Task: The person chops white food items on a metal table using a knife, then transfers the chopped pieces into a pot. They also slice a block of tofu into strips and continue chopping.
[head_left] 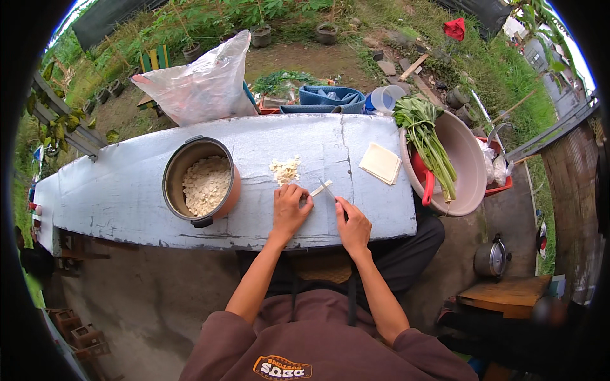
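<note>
My right hand (353, 223) grips a small knife (327, 190), its blade slanting up and to the left across a narrow pale strip (322, 187). The strip looks like sheet dough or wrapper. On its other end, the curled fingers of my left hand (291, 206) hold it against the table. Just beyond that hand lies a loose heap of small cut pale pieces (285, 170). A pot (234, 195) with an orange-brown outside stands to the left, holding many similar pieces. Right of the knife rests a stack of square pale sheets (381, 163).
The long grey-white table (114, 184) ends close to my lap. At its right stands a wide basin (467, 171) with leafy green stalks (432, 140) and a red-handled utensil (427, 187). A bulging plastic bag (197, 89) and a blue woven container (330, 98) sit along the far edge.
</note>
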{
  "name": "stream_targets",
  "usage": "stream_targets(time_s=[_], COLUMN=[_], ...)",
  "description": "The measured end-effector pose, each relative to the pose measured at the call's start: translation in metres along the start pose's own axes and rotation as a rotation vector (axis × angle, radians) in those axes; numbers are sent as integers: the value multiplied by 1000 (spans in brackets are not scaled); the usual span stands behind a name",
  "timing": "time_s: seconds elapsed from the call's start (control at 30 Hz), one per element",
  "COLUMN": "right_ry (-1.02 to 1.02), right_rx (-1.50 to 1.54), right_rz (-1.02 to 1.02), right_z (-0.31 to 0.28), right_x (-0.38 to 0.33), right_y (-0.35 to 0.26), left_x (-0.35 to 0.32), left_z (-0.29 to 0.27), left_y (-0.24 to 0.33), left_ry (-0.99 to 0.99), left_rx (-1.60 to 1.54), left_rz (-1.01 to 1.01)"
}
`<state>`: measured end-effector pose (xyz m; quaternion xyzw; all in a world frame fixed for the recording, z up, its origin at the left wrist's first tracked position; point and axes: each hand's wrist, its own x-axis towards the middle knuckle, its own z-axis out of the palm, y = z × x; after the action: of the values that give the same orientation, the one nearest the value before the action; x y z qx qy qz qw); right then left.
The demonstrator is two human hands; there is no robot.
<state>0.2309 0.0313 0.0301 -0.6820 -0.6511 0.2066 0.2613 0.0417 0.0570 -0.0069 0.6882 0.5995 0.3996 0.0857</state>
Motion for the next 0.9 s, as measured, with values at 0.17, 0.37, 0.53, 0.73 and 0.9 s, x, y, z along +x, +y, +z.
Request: stream_targets(time_s=[0.17, 0.37, 0.53, 0.73, 0.9], right_ry=[-42, -147, -181, -164, -142], right_rx=[76, 58, -40, 7, -85], right_rz=[-19, -14, -1, 23, 6], right_z=[0, -9, -6, -4, 7], right_x=[-5, -5, -7, -11, -10], right_y=[3, -19, -29, -31, -30], left_x=[-19, -11, -10, -10, -10], left_z=[-31, -41, -32, -32, -32], left_y=[-17, -13, -16, -16, -16], left_ry=[-35, -48, -134, -149, -187], left_rx=[12, 19, 137, 109, 99], left_rz=[-42, 58, 137, 127, 128])
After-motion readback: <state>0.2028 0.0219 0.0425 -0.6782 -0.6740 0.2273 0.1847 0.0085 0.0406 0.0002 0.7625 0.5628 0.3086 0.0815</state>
